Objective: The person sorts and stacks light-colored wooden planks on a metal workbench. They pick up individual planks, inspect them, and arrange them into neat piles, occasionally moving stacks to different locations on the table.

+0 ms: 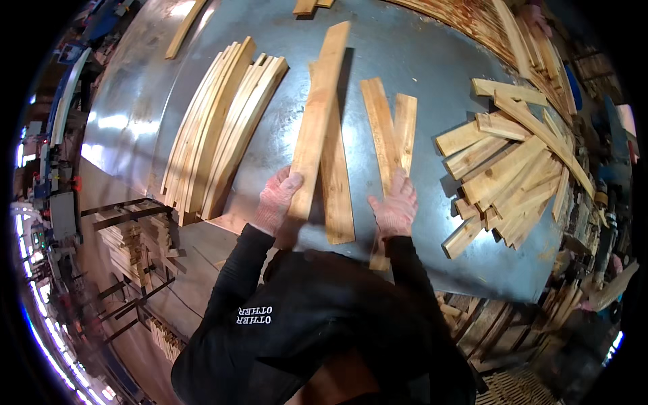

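My left hand (pixel 277 200), in a pale speckled glove, grips the near end of a long wooden slat (pixel 318 111) that slants away over the grey metal table (pixel 432 74). A second slat (pixel 335 182) lies under it, just to the right. My right hand (pixel 395 206), gloved the same way, rests flat on the near end of another slat (pixel 379 131), with a shorter slat (pixel 405 128) beside it. Black sleeves cover both forearms.
A row of several slats standing on edge (pixel 219 128) lies to the left. A loose heap of shorter wood pieces (pixel 513 175) sits to the right. More wood lines the table's far right rim (pixel 486 30). Stacked slats on racks (pixel 138 243) stand below left.
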A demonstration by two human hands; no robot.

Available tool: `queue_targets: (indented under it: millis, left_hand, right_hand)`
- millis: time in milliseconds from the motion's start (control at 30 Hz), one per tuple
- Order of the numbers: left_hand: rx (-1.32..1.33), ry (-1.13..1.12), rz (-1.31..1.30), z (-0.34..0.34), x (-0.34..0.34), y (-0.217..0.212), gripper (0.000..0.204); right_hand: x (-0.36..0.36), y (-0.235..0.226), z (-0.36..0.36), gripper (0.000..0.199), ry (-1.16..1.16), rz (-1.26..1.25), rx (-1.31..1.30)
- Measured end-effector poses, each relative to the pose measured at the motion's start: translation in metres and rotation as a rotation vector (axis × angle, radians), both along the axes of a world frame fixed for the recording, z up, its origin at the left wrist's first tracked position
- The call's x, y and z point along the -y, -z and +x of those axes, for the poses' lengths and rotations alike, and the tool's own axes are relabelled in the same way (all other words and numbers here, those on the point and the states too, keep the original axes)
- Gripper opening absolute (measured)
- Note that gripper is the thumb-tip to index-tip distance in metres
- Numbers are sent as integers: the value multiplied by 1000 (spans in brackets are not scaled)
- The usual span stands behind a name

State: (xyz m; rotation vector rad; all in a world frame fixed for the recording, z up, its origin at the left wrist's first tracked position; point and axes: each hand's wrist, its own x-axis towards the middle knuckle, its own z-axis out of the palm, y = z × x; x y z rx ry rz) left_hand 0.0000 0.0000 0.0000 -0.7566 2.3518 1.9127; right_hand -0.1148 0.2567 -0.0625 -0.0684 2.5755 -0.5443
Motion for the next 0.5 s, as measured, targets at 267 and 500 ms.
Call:
queue_targets:
  millis: [267, 500]
  left_hand:
    - [-341, -303, 46, -36, 55, -37, 50]
    - [373, -370, -731, -71, 319, -84, 53]
  right_hand:
    - [-78, 11, -29, 98, 39, 53, -231]
    - [-60, 27, -20, 99, 28, 62, -191]
